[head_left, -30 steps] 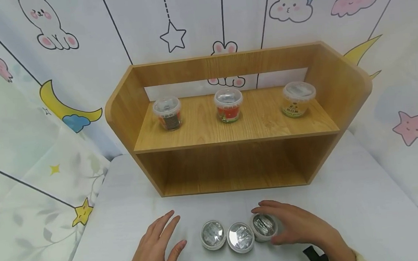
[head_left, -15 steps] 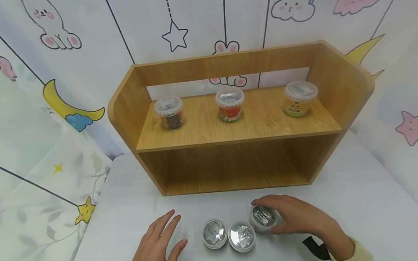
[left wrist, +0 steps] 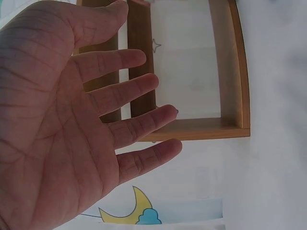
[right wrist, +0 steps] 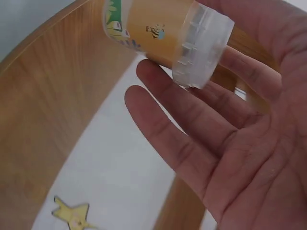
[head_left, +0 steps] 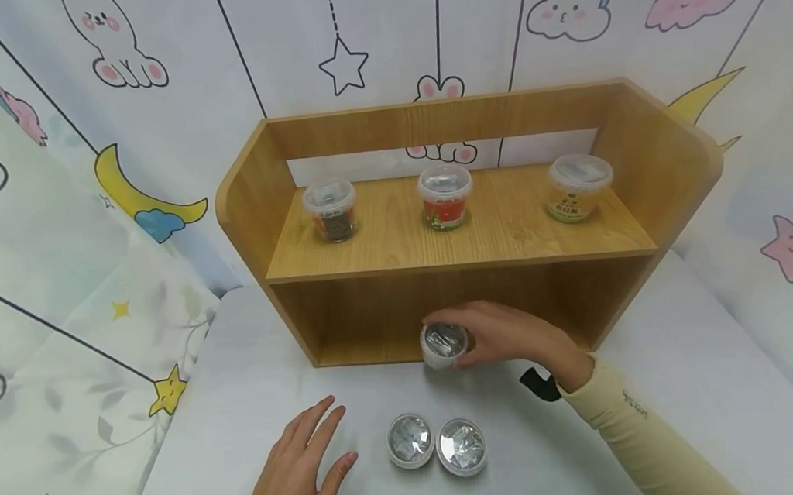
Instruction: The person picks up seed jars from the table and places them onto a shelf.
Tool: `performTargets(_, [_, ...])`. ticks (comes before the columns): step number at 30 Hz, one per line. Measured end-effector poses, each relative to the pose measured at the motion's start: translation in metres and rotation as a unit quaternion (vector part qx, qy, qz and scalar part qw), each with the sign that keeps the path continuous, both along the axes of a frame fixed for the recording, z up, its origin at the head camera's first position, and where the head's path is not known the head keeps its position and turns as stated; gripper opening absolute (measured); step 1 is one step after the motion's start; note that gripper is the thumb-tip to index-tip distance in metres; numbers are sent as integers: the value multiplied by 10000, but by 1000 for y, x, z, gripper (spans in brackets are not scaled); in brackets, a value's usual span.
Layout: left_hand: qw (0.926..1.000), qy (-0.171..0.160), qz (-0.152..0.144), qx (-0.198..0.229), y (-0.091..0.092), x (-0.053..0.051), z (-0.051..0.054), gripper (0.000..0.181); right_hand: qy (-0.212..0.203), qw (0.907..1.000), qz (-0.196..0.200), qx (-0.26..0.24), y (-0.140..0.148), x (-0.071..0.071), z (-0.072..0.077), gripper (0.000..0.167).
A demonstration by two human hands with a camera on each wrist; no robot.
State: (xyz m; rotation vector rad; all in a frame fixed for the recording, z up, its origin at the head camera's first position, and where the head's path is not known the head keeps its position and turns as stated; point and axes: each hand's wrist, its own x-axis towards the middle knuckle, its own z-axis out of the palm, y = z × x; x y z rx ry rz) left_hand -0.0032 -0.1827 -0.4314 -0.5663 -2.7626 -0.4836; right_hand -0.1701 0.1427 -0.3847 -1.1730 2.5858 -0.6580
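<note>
My right hand [head_left: 504, 338] pinches a small plastic cup [head_left: 444, 342] between thumb and fingers, at the front edge of the shelf's lower compartment. The right wrist view shows this cup [right wrist: 156, 28] tipped sideways in the frame, with an orange body, a printed bee and a clear lid. Two more lidded cups, one on the left [head_left: 410, 441] and one on the right [head_left: 462, 447], stand side by side on the white table. Left of them my left hand [head_left: 292, 477] holds nothing, its fingers spread. The left wrist view shows its palm [left wrist: 57, 129] bare.
A two-level wooden shelf [head_left: 383, 252] stands at the back of the table. Its upper board bears three lidded cups: dark [head_left: 332, 214] at left, red [head_left: 446, 201] in the middle, yellow [head_left: 577, 190] at right. Patterned cloth hangs behind and beside it.
My right hand has taken the rightmost cup from the row of three and carried it forward and left to the lower compartment. The left hand stays in place.
</note>
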Motion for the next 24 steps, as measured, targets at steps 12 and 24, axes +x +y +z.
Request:
performTargets(12, [9987,-475,172,107,0,1,-4,58,-492,9980,322,-221,-58,-53,-13,63])
performTargets(24, [9974,-637,319,134,0,2,-9,58,-847,9930,589,-567,-104,-83,-22,60])
